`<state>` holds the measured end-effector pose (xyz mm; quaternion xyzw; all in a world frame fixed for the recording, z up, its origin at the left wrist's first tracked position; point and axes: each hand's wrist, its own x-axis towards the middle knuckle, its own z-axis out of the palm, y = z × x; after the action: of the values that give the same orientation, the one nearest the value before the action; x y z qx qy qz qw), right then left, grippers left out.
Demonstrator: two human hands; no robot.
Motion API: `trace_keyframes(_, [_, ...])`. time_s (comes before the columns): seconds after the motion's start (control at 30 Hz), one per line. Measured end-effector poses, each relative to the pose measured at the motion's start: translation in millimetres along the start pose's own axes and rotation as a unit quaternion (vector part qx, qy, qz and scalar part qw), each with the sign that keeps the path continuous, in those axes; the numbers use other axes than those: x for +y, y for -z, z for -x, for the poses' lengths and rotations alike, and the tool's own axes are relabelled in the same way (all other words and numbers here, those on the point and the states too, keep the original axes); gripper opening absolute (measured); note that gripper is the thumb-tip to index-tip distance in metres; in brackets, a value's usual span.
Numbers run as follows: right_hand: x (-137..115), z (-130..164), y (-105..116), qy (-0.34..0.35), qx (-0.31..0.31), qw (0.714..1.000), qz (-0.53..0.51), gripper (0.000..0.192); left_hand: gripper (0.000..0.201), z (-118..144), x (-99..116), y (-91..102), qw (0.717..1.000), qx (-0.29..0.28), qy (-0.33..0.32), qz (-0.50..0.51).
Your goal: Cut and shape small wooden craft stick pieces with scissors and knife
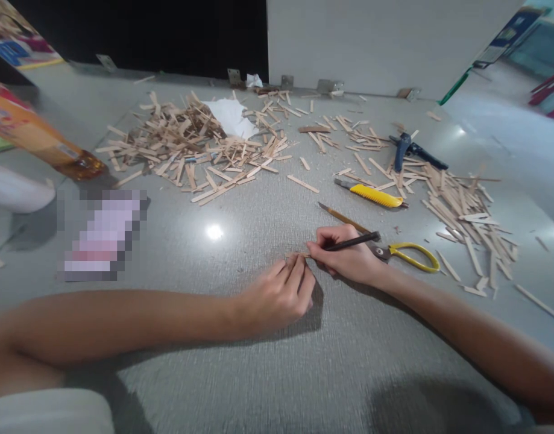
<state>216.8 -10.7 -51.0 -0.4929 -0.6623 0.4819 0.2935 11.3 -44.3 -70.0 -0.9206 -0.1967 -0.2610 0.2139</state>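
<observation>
Holding a pen [352, 242], hands [313, 277] pin a stick [299, 255].

Grey textured floor [240, 374] with a light glare [214, 231], pale wall [376, 42], dark opening [150, 30] beside it.

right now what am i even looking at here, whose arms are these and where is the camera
The camera sits on a person's head and looks down at their own two bare arms, so there is only this one view. They work on a grey surface. The right hand holds a dark pen or pencil with its tip at a small wooden stick, which the left hand pins down with its fingertips. Yellow-handled scissors lie just behind the right hand, a yellow utility knife farther back. Heaps of wooden craft sticks lie beyond, with more at the right.
</observation>
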Motion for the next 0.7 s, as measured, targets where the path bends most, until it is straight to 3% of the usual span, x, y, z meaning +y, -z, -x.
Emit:
trace_keyframes(0.37, [1.4, -2.2, -0.4, -0.025, 0.016, 0.998, -0.054, 0.05, 0.039, 1.4, -1.5, -0.8, 1.0, -0.009, -0.004, 0.01])
trace_keyframes(0.7, [2.5, -0.9, -1.9, -0.027, 0.001, 0.997, -0.069, 0.044, 0.044, -1.3, -1.3, -0.2, 1.0, 0.004, -0.005, 0.005])
